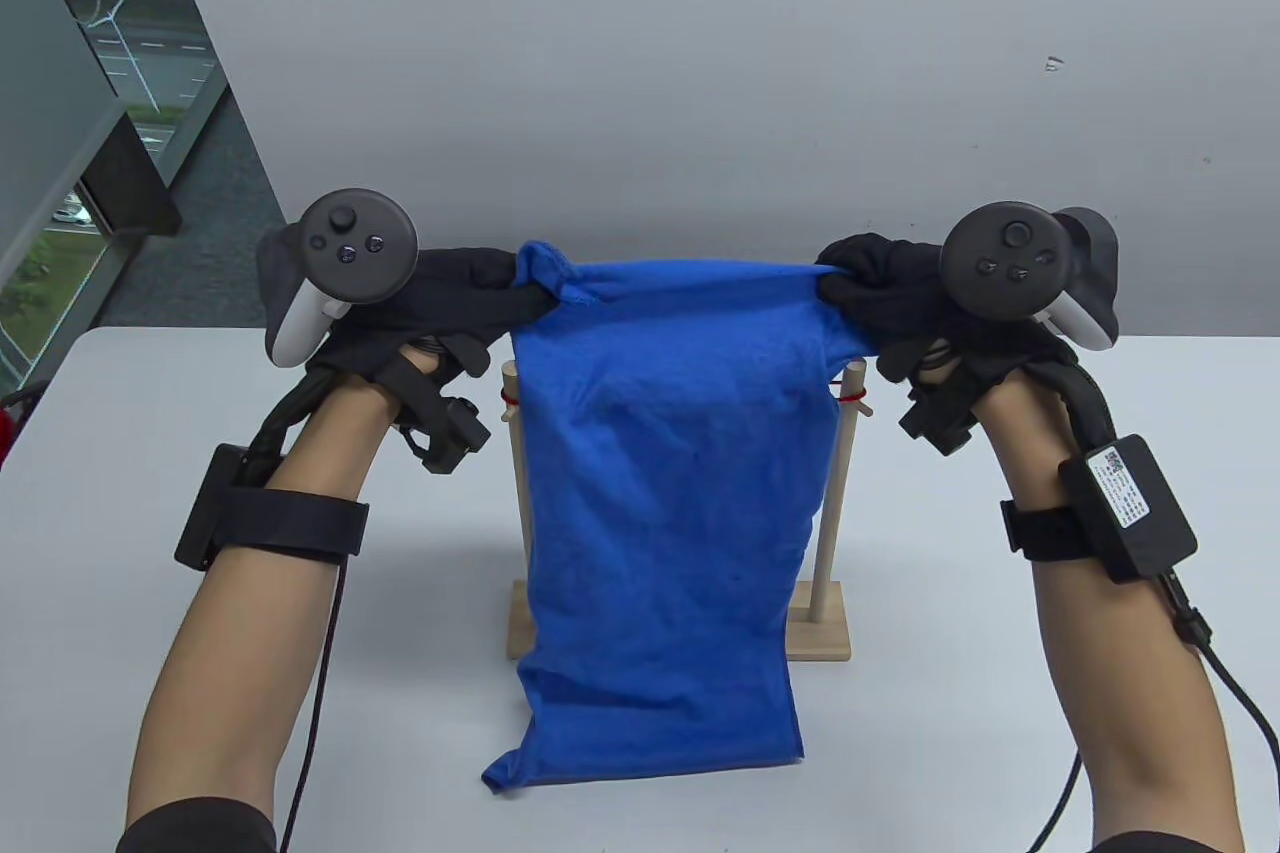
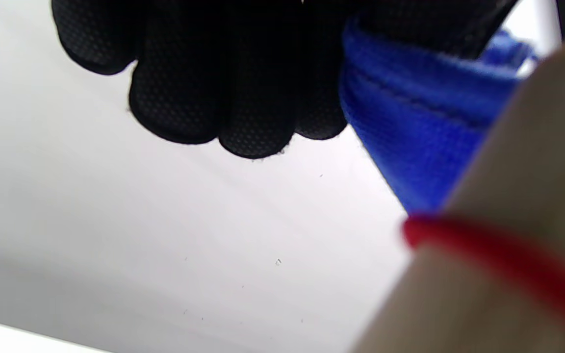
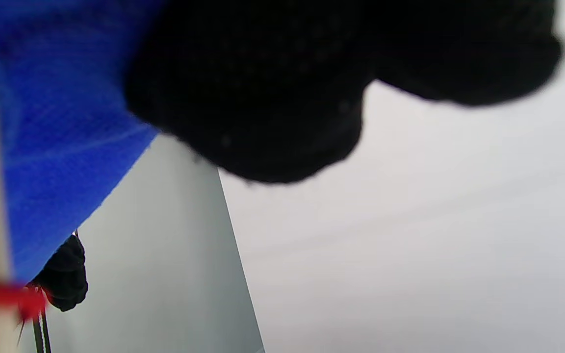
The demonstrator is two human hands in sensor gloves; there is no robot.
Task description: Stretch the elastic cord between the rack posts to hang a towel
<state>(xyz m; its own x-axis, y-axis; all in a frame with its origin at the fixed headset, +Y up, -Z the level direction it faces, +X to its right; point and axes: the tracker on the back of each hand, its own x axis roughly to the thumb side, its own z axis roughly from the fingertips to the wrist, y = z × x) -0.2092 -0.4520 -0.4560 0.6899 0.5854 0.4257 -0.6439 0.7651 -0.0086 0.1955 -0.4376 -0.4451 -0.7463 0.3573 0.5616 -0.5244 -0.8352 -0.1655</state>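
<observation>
Hanging down to the white table (image 1: pixel 150 533), the blue terry towel (image 1: pixel 660 513) has its crumpled lower hem resting on the surface near the front edge. It drapes in front of a light wooden rack (image 1: pixel 825 638): round dowel posts on flat square feet, mid-table. Red elastic cord (image 1: pixel 850 396) is wrapped around both posts near the tops. Left hand (image 1: pixel 440 303) in black mesh-textured glove pinches the towel's upper left corner; right hand (image 1: pixel 880 288) grips the upper right corner, fabric taut between them above the posts. Wrist views alone show cord on wood close up (image 2: pixel 498 255), blurred. Label on the right forearm box (image 1: pixel 1125 488) isn't readable.
</observation>
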